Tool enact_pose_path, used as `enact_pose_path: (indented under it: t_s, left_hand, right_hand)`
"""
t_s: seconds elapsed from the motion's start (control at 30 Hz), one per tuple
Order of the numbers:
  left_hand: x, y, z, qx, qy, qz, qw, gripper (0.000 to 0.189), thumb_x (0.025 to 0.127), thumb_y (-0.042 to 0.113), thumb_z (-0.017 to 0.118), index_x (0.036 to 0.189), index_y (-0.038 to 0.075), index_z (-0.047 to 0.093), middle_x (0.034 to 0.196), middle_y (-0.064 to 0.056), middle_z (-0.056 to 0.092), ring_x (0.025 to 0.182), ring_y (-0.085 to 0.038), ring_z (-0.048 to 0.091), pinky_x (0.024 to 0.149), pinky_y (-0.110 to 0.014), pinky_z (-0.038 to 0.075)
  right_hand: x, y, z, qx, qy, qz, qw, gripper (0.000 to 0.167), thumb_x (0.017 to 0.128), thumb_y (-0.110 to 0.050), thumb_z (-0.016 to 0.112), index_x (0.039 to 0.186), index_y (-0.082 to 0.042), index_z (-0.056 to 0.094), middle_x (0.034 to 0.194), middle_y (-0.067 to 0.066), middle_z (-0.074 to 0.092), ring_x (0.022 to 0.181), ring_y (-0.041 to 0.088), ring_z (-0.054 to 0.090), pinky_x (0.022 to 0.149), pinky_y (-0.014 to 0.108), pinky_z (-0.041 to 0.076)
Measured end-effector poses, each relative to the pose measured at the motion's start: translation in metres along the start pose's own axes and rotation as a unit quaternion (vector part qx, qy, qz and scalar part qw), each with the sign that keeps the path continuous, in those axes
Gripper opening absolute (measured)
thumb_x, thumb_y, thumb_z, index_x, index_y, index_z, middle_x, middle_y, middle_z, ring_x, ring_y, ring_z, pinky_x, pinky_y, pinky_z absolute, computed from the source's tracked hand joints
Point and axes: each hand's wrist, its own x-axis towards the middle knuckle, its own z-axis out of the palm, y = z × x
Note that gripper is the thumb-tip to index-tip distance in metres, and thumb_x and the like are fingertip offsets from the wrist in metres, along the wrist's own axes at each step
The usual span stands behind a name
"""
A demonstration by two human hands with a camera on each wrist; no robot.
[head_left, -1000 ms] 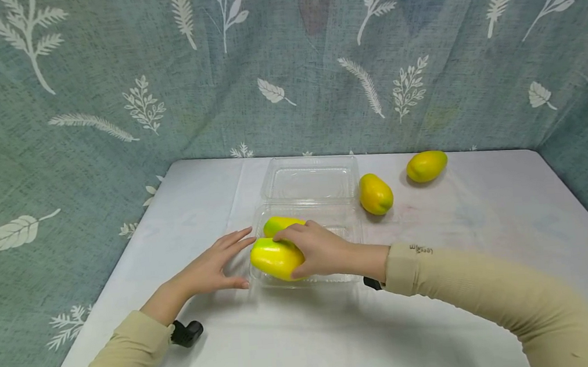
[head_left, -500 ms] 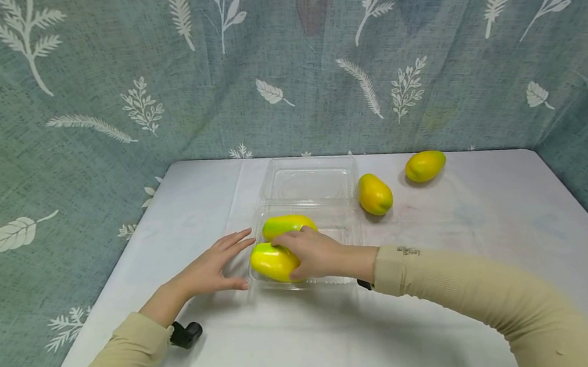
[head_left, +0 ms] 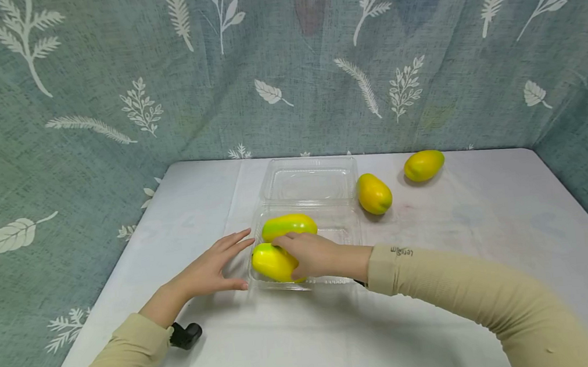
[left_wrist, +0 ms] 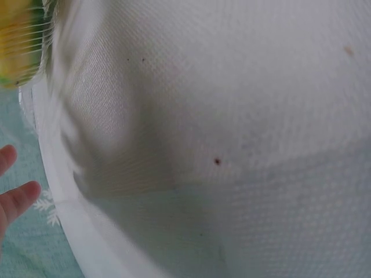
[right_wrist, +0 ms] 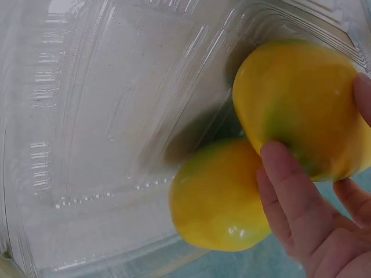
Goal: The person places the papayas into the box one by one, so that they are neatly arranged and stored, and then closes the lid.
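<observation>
In the head view my right hand (head_left: 315, 255) holds a yellow-green mango (head_left: 272, 262) at the near left of a clear plastic clamshell box (head_left: 343, 236). A second mango (head_left: 289, 225) lies just behind it in the same tray. The right wrist view has my fingers (right_wrist: 293, 197) curled against the held mango (right_wrist: 301, 104), with the other mango (right_wrist: 217, 200) beside them. My left hand (head_left: 209, 269) is spread at the box's left edge, fingers extended and holding nothing. Two of its fingertips (left_wrist: 22, 200) show in the left wrist view.
The clear lid (head_left: 309, 181) lies folded back behind the tray. Right of it rest a mango (head_left: 375, 194) and, farther back, another mango (head_left: 423, 166). A white cloth covers the table (head_left: 297, 340); a leaf-patterned curtain (head_left: 307, 89) hangs behind.
My right hand has lowered the mango into the front of the tray and shifted slightly, uncovering more of the mango behind. My left hand has stayed in place.
</observation>
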Motion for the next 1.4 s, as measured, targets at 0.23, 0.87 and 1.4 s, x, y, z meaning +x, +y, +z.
enact_pose_path:
  t_s: [0.23, 0.87, 1.4]
  left_hand:
    - [0.000, 0.000, 0.000, -0.002, 0.001, 0.001, 1.0000, 0.084, 0.072, 0.039, 0.075, 0.141, 0.012, 0.036, 0.151, -0.005, 0.022, 0.134, -0.035, 0.022, 0.100, -0.061, 0.028]
    - [0.000, 0.000, 0.000, -0.003, -0.001, 0.008, 1.0000, 0.083, 0.073, 0.039, 0.074, 0.141, 0.012, 0.035, 0.150, -0.006, 0.023, 0.134, -0.033, 0.022, 0.101, -0.060, 0.027]
    - [0.001, 0.002, -0.001, 0.001, -0.003, 0.009, 1.0000, 0.084, 0.072, 0.040, 0.074, 0.141, 0.011, 0.035, 0.150, -0.007, 0.023, 0.135, -0.033, 0.022, 0.102, -0.059, 0.026]
  right_hand:
    - [-0.002, 0.001, 0.000, -0.019, 0.013, 0.002, 0.9997, 0.068, 0.076, -0.021, 0.075, 0.135, -0.015, 0.042, 0.117, 0.008, 0.050, 0.100, 0.019, 0.051, 0.089, 0.032, 0.045]
    - [-0.009, 0.012, -0.023, 0.039, 0.016, 0.036, 0.9985, 0.066, 0.078, -0.021, 0.073, 0.136, -0.014, 0.042, 0.131, 0.011, 0.047, 0.109, 0.022, 0.053, 0.091, 0.036, 0.046]
    - [-0.023, 0.082, -0.083, 0.121, 0.120, 0.108, 0.9795, 0.064, 0.083, -0.025, 0.067, 0.138, -0.010, 0.038, 0.134, 0.015, 0.044, 0.124, 0.032, 0.039, 0.099, 0.045, 0.037]
